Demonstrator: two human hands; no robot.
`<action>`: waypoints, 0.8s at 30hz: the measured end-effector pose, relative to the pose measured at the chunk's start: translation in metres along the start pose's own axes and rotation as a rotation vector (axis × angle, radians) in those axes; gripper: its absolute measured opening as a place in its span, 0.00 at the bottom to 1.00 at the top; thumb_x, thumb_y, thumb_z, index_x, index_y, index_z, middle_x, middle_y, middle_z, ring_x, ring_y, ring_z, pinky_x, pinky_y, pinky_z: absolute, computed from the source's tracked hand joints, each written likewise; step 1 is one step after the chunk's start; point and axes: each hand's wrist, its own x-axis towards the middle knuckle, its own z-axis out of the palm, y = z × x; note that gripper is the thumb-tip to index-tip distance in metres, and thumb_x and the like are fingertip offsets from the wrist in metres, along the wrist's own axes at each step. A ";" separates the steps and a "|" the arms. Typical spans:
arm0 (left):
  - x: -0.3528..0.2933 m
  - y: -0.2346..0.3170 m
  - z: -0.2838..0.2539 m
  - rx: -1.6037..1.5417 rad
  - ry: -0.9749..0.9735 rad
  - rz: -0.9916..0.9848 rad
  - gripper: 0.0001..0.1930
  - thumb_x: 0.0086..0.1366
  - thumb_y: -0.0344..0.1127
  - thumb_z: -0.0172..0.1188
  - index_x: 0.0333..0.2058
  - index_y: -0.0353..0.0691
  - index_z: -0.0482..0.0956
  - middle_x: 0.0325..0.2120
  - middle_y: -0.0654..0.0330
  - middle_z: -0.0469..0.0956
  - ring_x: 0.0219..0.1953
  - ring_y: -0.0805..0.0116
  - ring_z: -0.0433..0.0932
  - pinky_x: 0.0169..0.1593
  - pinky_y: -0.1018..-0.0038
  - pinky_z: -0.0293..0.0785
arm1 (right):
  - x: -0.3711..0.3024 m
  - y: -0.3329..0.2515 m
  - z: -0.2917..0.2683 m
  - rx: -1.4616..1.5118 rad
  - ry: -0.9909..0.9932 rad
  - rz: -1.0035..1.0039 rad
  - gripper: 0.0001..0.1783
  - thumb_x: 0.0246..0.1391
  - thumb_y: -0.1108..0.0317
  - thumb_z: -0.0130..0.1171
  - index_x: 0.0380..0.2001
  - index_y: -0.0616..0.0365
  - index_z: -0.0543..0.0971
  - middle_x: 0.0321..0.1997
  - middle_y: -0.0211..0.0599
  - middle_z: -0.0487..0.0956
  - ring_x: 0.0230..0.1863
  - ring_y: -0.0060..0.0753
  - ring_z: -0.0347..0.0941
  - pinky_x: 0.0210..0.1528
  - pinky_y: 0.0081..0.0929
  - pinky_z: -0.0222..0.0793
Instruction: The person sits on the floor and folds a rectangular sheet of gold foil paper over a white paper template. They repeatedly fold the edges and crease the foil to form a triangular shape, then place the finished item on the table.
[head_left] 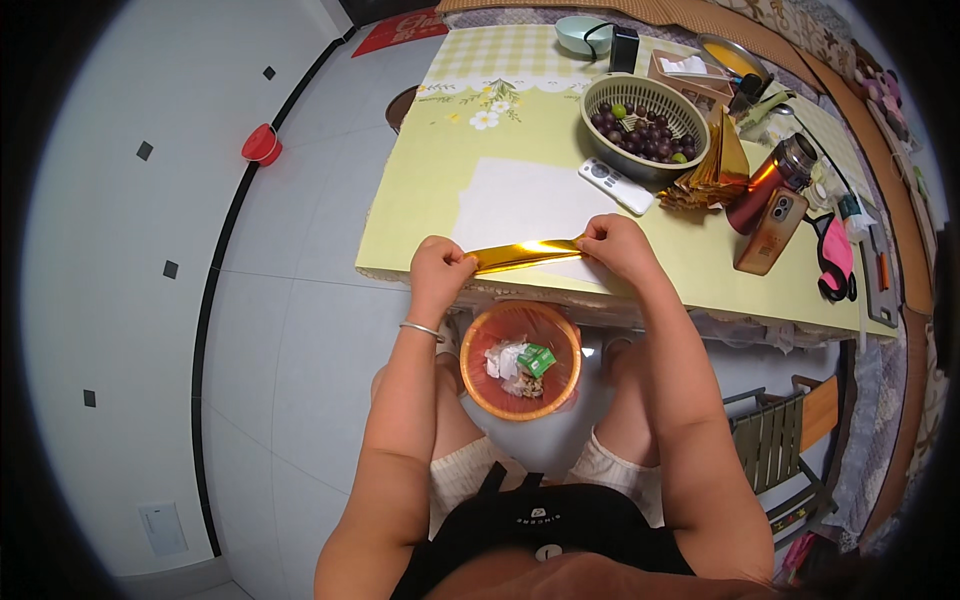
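Your left hand (437,275) pinches one end of a narrow, shiny golden foil strip (522,255). The strip is between both hands, near the front edge of the pale-green table (400,220). Your right hand (617,245) pinches its other end. Farther right is a fanned bundle of golden foil sheets (712,175).

Foil strip (526,256) between left hand (441,270) and right hand (614,245): metallic gold. Tablecloth (420,195) beyond left hand: yellow-green, checks, white flowers. Thermos (768,188) right of right hand: red.
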 end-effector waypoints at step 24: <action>-0.003 0.033 -0.001 0.407 -0.227 0.523 0.20 0.63 0.28 0.59 0.49 0.62 0.85 0.67 0.50 0.64 0.65 0.49 0.67 0.67 0.51 0.59 | -0.021 -0.033 0.012 -0.490 0.160 -0.068 0.13 0.49 0.66 0.67 0.37 0.58 0.79 0.41 0.43 0.77 0.45 0.48 0.75 0.48 0.41 0.73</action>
